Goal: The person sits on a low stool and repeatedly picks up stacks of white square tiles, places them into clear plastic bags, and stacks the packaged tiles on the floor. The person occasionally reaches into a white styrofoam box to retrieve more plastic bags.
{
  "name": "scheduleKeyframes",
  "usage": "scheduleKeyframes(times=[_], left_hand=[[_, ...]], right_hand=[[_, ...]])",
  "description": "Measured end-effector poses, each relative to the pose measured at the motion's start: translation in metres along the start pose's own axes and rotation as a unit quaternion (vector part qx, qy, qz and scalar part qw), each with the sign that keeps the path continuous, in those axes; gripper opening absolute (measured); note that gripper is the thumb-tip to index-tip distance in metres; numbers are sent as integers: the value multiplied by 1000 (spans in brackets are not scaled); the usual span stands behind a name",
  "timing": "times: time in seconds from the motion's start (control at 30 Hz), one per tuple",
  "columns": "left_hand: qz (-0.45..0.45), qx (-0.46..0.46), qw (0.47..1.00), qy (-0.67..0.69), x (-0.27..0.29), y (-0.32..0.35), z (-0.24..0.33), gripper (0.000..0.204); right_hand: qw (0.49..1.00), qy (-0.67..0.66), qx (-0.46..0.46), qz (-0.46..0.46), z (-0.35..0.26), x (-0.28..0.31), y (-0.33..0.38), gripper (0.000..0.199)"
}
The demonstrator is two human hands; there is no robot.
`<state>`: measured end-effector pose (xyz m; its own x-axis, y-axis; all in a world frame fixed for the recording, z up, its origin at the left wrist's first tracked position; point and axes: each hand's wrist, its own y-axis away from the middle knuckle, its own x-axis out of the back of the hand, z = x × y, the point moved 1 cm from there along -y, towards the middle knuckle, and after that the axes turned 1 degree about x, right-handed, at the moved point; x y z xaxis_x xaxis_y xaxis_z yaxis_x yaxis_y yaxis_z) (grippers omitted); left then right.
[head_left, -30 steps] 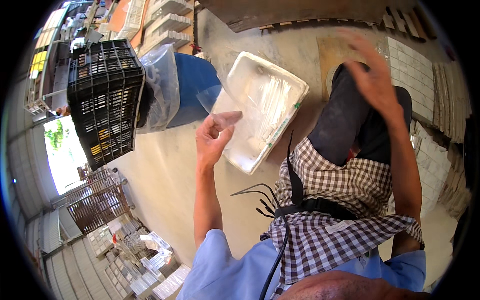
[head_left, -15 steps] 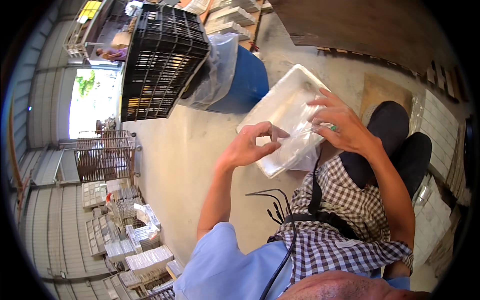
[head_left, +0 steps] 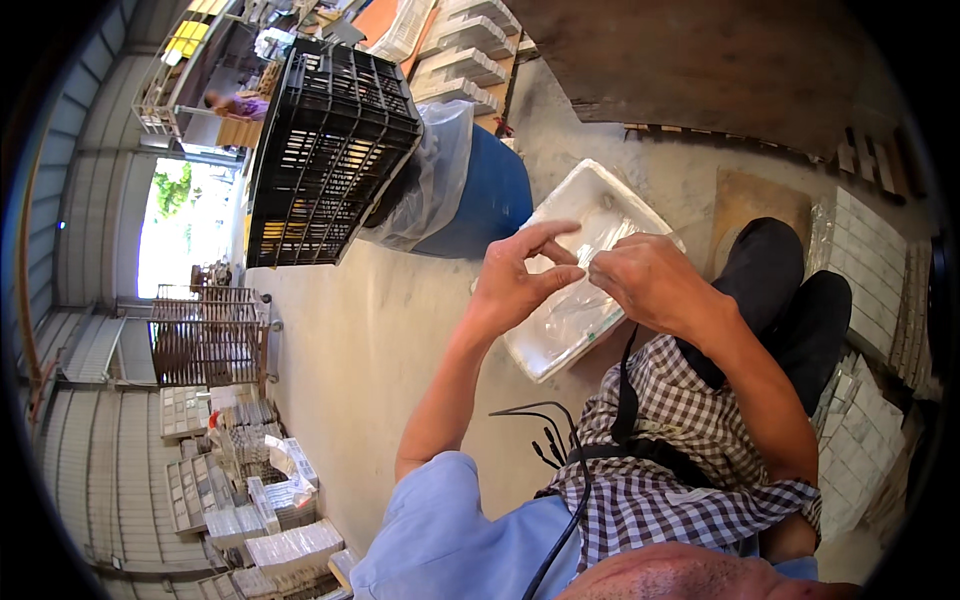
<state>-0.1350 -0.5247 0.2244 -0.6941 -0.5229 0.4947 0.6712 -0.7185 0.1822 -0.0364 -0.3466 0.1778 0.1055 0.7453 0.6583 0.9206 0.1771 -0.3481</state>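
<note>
A white foam box [head_left: 548,352] sits in front of me, tilted in view, with crumpled clear plastic film [head_left: 585,308] in it. Above the box my left hand [head_left: 522,275] is curved, its thumb and fingers apart. My right hand [head_left: 655,285] is closed in a pinch on what looks like the clear film, its fingertips close to my left thumb. The back of the right hand partly hides what is between its fingers.
Beyond the box stands a blue bin [head_left: 488,195] with a clear liner, beside a black plastic crate [head_left: 335,150]. A brown board [head_left: 700,70] is at the far right. Stacked tiles [head_left: 868,265] lie by my legs. A slatted cart [head_left: 210,335] and stacked goods [head_left: 290,548] stand left.
My right hand has closed from spread fingers and moved left and down toward my left hand. The left hand has moved slightly right, its fingers opening. The view has shifted a little.
</note>
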Motion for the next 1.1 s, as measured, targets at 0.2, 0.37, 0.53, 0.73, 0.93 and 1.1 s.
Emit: scheduleKeyframes(times=[0.2, 0.37, 0.53, 0.73, 0.93, 1.1], left_hand=[[65, -71, 993, -73, 6, -6, 20, 11], [155, -201, 953, -163, 0, -10, 39, 9], [165, -185, 964, -101, -6, -11, 52, 14], [119, -159, 979, -49, -20, -37, 68, 33], [61, -264, 957, -106, -60, -83, 102, 17], [-12, -296, 955, 7, -111, -126, 145, 10]], right_hand=[[993, -35, -60, 97, 1, 29, 17, 14], [988, -22, -105, 112, 8, 43, 36, 13], [975, -41, -144, 167, 25, 72, 58, 12], [951, 50, -193, 237, 48, 111, 99, 14], [947, 71, -197, 244, 56, 177, 160, 15], [905, 62, -240, 346, 51, 223, 223, 13]])
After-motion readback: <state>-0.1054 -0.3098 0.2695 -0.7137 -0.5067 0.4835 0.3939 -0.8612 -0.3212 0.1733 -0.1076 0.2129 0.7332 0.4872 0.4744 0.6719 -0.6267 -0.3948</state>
